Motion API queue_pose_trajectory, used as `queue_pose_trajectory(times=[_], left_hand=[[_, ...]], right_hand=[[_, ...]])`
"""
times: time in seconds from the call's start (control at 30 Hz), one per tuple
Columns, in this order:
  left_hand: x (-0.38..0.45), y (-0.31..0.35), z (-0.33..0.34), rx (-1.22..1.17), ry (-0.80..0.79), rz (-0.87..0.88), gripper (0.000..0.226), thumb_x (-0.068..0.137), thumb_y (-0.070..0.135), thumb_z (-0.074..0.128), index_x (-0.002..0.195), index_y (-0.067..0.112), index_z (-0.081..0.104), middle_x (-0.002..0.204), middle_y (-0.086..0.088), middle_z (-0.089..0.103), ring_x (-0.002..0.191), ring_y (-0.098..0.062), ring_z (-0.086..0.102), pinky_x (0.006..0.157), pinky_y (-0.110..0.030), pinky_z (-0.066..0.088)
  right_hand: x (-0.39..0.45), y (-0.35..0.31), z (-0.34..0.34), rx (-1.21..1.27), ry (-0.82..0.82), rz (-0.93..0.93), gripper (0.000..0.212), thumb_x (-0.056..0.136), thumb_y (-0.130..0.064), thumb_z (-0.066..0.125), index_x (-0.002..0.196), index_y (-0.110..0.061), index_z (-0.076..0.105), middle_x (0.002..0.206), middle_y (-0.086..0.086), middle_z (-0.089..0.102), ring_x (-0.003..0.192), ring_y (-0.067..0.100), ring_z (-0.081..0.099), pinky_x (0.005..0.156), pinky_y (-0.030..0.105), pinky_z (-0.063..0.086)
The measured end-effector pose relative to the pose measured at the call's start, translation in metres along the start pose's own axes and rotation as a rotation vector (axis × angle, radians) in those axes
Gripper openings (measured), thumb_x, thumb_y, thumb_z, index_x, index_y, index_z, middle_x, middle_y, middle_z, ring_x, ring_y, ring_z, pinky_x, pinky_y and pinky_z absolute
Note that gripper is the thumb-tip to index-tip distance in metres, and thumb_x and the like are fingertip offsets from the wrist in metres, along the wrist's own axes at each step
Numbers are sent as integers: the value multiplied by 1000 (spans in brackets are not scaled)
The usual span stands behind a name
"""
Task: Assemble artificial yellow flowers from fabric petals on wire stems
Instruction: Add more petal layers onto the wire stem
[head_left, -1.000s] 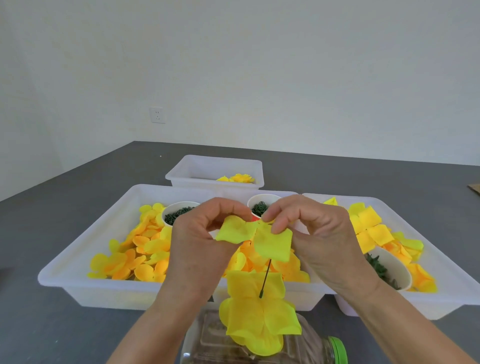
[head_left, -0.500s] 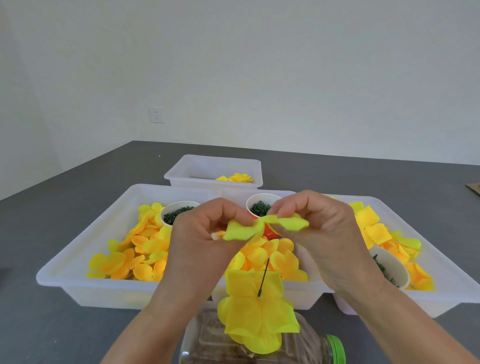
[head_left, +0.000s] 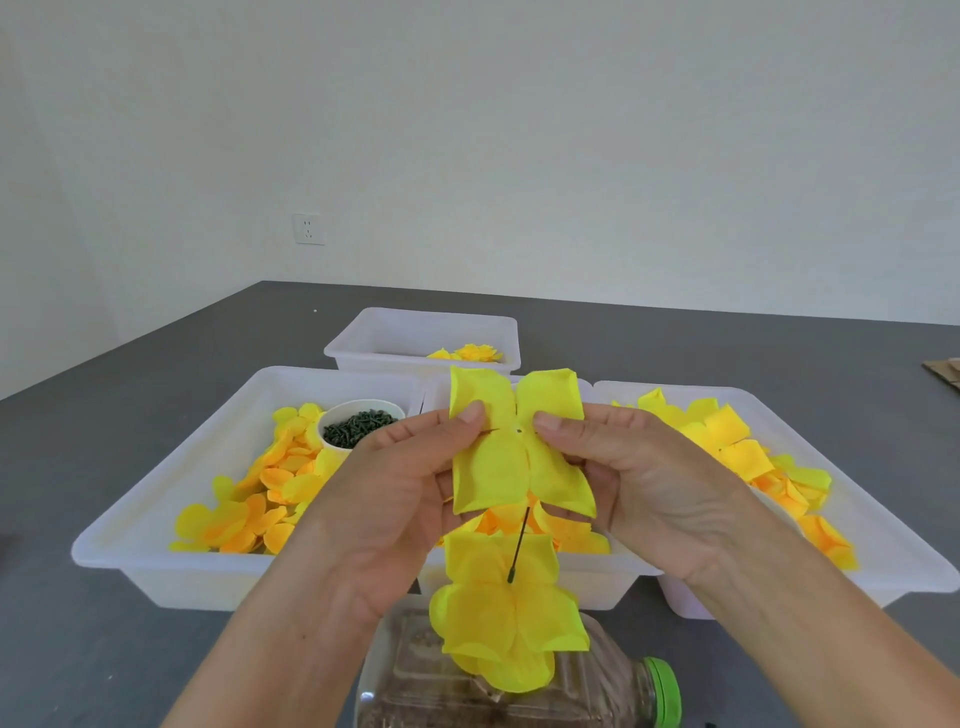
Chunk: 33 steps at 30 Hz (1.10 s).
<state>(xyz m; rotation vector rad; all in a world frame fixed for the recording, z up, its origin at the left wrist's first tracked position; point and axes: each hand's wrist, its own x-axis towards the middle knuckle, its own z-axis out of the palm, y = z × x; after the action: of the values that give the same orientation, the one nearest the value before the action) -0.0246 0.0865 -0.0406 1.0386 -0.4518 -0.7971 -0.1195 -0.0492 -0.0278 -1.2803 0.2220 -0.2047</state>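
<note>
A four-lobed yellow fabric petal piece (head_left: 511, 447) is spread flat and upright between my hands, with a small hole at its centre. My left hand (head_left: 395, 499) pinches its left side, thumb on the front. My right hand (head_left: 639, 483) pinches its right side the same way. Below it a thin black wire stem (head_left: 518, 548) points up from a partly built yellow flower (head_left: 506, 618). That flower sits on a clear plastic jar (head_left: 415, 675) lying on its side with a green lid (head_left: 667, 691).
Three white plastic trays stand on the grey table: a left tray (head_left: 156, 519) with orange-yellow petals and a cup of dark green parts (head_left: 358, 426), a right tray (head_left: 893, 545) with yellow petals, and a far tray (head_left: 415, 332) holding a finished flower. A wall socket (head_left: 308, 228) is behind.
The petal piece was folded and bunched between my fingertips; now it is opened flat and turned to face me, held higher, with my thumbs on its front.
</note>
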Motion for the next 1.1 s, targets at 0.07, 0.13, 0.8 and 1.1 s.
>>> queue_pose_trajectory(times=[0.07,0.13,0.8,1.1], left_hand=[[-1,0,1,-52,-30,-57,23,66,26,66,82,12,76,88,-8,73,70,-19,69,59,-28,56],[-1,-1,2,-100,-51,-108,21,68,26,64,80,15,77,87,-6,72,67,-17,67,57,-28,54],[5,-6,1,146,25,-86,6,58,19,69,53,15,67,61,-3,67,49,-12,60,47,-20,51],[0,-17,-4,224,10,-186,25,48,21,75,71,12,73,69,-5,69,51,-12,60,43,-20,48]], right_hand=[[-2,0,-1,9,-12,8,20,65,-22,67,82,-17,78,84,3,74,69,14,70,58,26,57],[-3,1,-1,47,-24,17,21,67,-21,66,84,-16,77,86,4,74,70,14,71,57,24,55],[0,-3,-7,-132,30,224,30,53,-18,71,84,-16,68,77,2,71,62,13,67,54,24,54],[-3,5,-11,-195,39,286,34,55,-19,70,89,-15,68,77,2,71,60,13,66,47,22,50]])
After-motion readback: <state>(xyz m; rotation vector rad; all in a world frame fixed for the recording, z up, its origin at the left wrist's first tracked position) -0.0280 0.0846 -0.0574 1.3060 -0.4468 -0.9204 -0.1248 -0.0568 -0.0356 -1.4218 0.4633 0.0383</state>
